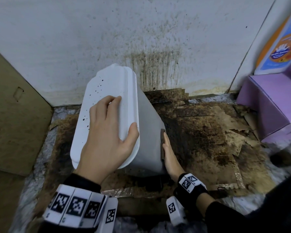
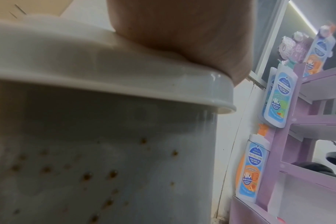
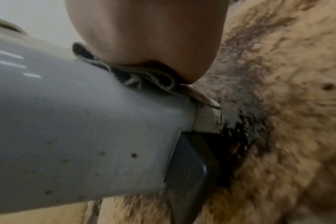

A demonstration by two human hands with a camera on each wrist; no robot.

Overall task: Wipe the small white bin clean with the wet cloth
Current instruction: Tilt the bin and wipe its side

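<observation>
The small white bin [image 1: 146, 132] stands tilted on the floor, its lid [image 1: 106, 81] speckled with dark spots. My left hand [image 1: 107, 132] lies on the lid with its thumb hooked over the lid's right edge, holding the bin. My right hand [image 1: 168, 148] presses a folded brownish cloth [image 1: 162, 143] flat against the bin's right side with straight fingers. The right wrist view shows the cloth [image 3: 144, 75] squeezed between palm [image 3: 144, 30] and bin wall [image 3: 77, 121], above a dark pedal [image 3: 188, 174]. In the left wrist view, brown spots dot the bin's wall [image 2: 86, 151].
Soaked, dirt-stained cardboard [image 1: 208, 132] covers the floor under and right of the bin. The white wall [image 1: 158, 64] behind is streaked brown. A purple cardboard stand [image 1: 267, 101] stands at the right, with bottle-shaped cutouts [image 2: 276, 98] on it. A brown cardboard panel [image 1: 15, 115] leans at the left.
</observation>
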